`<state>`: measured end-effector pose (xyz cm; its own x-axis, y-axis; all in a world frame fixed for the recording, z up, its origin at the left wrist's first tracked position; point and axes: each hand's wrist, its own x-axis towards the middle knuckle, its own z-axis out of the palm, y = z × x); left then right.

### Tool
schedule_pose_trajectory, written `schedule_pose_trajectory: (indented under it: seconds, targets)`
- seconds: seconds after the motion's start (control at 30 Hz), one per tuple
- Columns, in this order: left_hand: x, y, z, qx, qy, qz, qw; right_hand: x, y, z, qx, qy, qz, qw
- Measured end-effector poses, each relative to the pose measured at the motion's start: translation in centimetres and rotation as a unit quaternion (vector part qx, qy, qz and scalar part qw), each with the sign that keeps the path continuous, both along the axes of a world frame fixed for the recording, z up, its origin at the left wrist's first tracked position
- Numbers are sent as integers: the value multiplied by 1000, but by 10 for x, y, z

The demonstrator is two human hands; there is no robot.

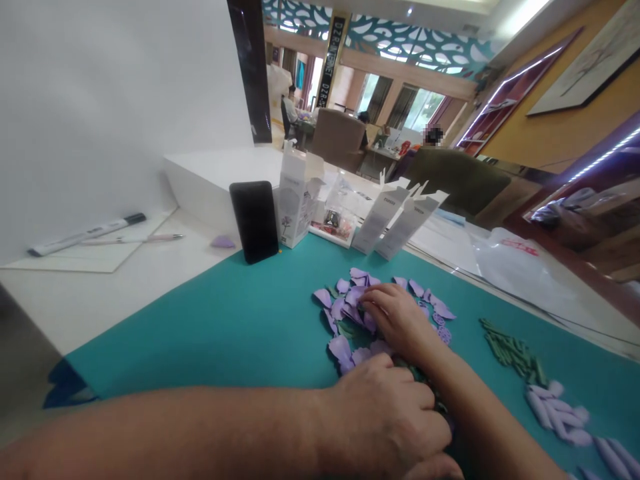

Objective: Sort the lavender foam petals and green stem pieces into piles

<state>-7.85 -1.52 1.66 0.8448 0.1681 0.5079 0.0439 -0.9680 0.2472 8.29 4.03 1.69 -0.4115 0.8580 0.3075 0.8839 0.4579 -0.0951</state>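
Purple petal pieces [341,350] with a few green leaves [349,328] lie in a loose pile on the teal mat [225,320]. My right hand [400,323] reaches over the pile, its fingers bent and close together with the tips among the petals. Whatever those fingertips pinch is hidden. Nearer to me, my left hand [385,410] is closed, knuckles up, at the front edge of the petals. Its own back covers what it holds; some dark green shows beside it. Small purple curled pieces [440,327] lie just beyond my right hand.
To the right lie green sticks [515,350] and pale purple rolls [557,410]. A black phone [254,220], an open white box [295,193] and two slim cartons [410,223] stand behind. A marker [87,235] and pen [135,238] lie left. People sit in the background.
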Motion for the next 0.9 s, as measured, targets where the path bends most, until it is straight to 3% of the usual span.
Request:
schedule_pose_trajectory:
  seconds: [0.07,0.13,0.17,0.23,0.3,0.4,0.6,0.73,0.9]
  targets:
    - [0,0,4,-89,17,-8,996,-8,11,6,-4,-32,-5,999]
    - [0,1,9,-262,29,-18,965,-17,23,9,-22,-72,-22,997]
    - [0,2,12,-365,31,-23,930,-21,28,10,-34,-94,-33,994]
    - [-1,4,17,-551,30,-28,833,-29,35,10,-59,-135,-52,988]
    - [-1,6,21,-658,29,-30,752,-36,39,10,-75,-164,-64,981]
    - [-1,8,24,-709,35,-44,702,-44,41,10,-82,-179,-72,978]
    - [2,9,23,-739,63,-48,669,-41,42,7,-38,-131,-77,988]
    - [4,9,23,-783,60,-36,619,-19,28,20,4,38,-62,997]
    - [8,8,21,-843,35,6,536,5,-18,49,-46,250,-56,965]
